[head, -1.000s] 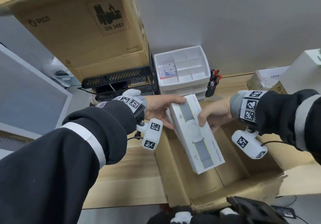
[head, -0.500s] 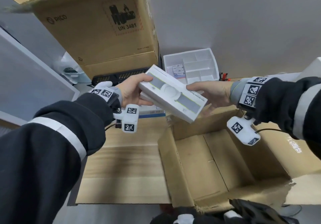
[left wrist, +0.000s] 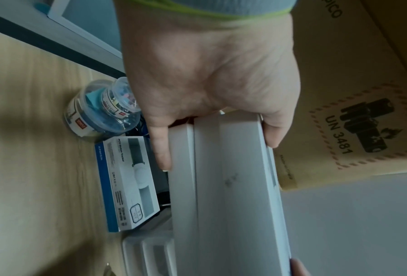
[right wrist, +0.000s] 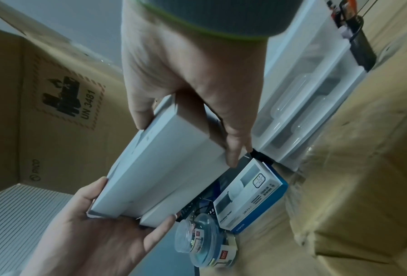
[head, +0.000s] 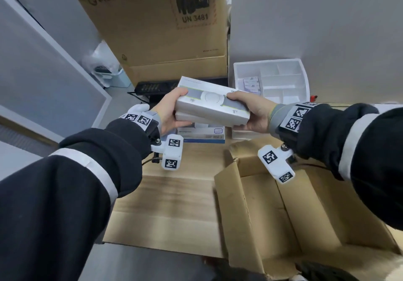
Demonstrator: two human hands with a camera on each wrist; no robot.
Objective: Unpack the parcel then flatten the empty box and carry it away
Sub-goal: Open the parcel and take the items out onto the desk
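Two stacked white product boxes [head: 212, 106] hang in the air above the back of the desk. My left hand [head: 169, 111] grips their left end, thumb on top and fingers underneath. My right hand [head: 250, 110] grips the right end the same way. The left wrist view shows my left hand [left wrist: 209, 74] clamped on the white boxes [left wrist: 233, 186]. In the right wrist view my right hand [right wrist: 188, 74] holds the same stack [right wrist: 169, 168]. The open brown parcel [head: 272, 215] stands at lower right, its inside bare, one flap [head: 165, 211] lying flat on the desk.
Below the held stack a white box on a blue-edged one [head: 201, 131] lies on the desk. A clear round tub [left wrist: 101, 108] stands beside it. A big PICO carton [head: 157, 23] rises behind, and a white drawer organiser [head: 281, 80] stands to its right. A black pen cup [right wrist: 360, 48] stands by the organiser.
Both hands have lifted the white boxes out of the parcel and carried them up and away to the back left, turning them level over the box on the desk.
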